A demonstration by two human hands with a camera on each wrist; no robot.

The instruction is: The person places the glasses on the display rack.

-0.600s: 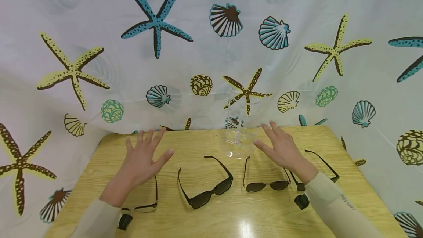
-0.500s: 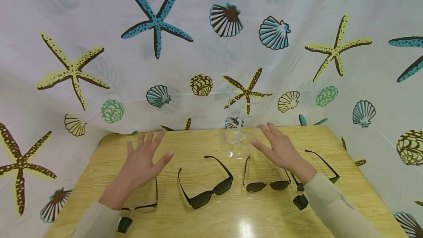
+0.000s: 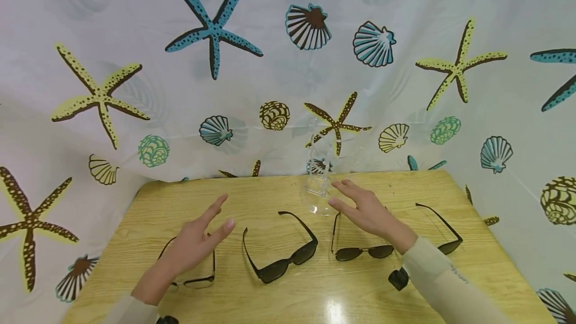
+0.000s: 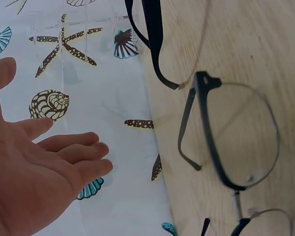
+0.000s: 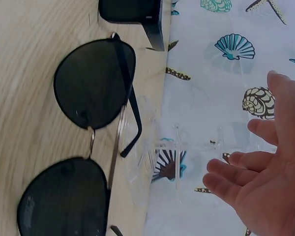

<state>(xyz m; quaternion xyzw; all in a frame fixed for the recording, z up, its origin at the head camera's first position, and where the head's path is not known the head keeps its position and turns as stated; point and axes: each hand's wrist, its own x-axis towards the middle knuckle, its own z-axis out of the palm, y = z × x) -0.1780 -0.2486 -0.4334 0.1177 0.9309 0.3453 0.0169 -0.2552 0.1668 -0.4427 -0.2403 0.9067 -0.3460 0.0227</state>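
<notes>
My left hand [image 3: 191,244] hovers over the clear-lens eyeglasses [image 3: 199,281], fingers loosely extended and holding nothing. To its right lie black sunglasses [image 3: 275,270] with their temples spread. My right hand [image 3: 370,213] is above the thin-framed aviator sunglasses [image 3: 349,254], relaxed and without anything in it. Just left of its fingertips stands a transparent display stand [image 3: 318,199], hard to make out against the cloth. Dark sunglasses [image 3: 451,247] at the right are partly covered by my right forearm. In the right wrist view, the aviator lenses [image 5: 91,83] show close up.
A wooden table [image 3: 252,196] carries all the eyewear. White cloth [image 3: 279,79] printed with starfish and shells hangs behind it and along both sides. A small black piece [image 3: 398,279] sits by the right sleeve [image 3: 434,269].
My right hand has moved left and slightly down, toward the stand. My left hand has turned and its fingers have dropped lower, uncovering more of the eyeglasses.
</notes>
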